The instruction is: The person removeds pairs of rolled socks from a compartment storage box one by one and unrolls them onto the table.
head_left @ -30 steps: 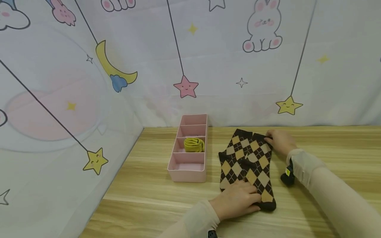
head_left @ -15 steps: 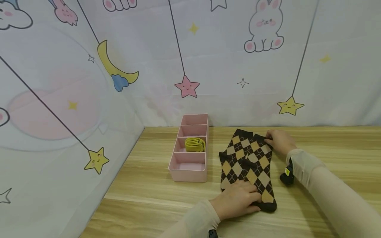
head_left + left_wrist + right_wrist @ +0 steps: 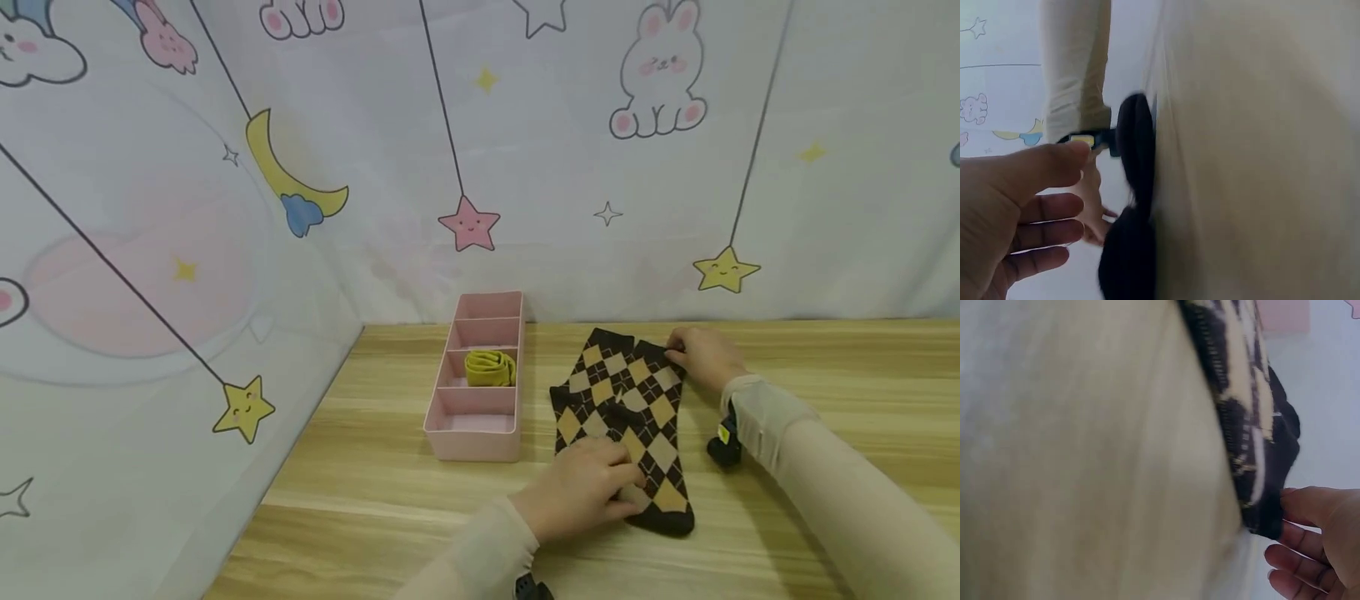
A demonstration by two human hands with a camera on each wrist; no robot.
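A pair of black socks (image 3: 651, 417) with a tan and cream argyle pattern lies flat on the table, cuffs toward the wall. At the cuff of the right-hand sock (image 3: 1260, 456), my right hand (image 3: 705, 360) pinches the fabric between thumb and finger. My left hand (image 3: 581, 487) is low over the toe end, hiding part of the left-hand sock. In the left wrist view, that hand's thumb and loosely bent fingers (image 3: 1050, 232) hold nothing, with the dark toes (image 3: 1132, 244) just beyond them.
Left of the socks stands a pink divided box (image 3: 472, 446) with a rolled yellow-green cloth item (image 3: 490, 368) in one compartment. A white curtain (image 3: 558, 167) printed with stars and rabbits hangs along the back and left of the wooden table (image 3: 360, 500).
My left hand has loosened from the sock's toe and shifted a little left and away from me. The right hand keeps its pinch on the cuff.
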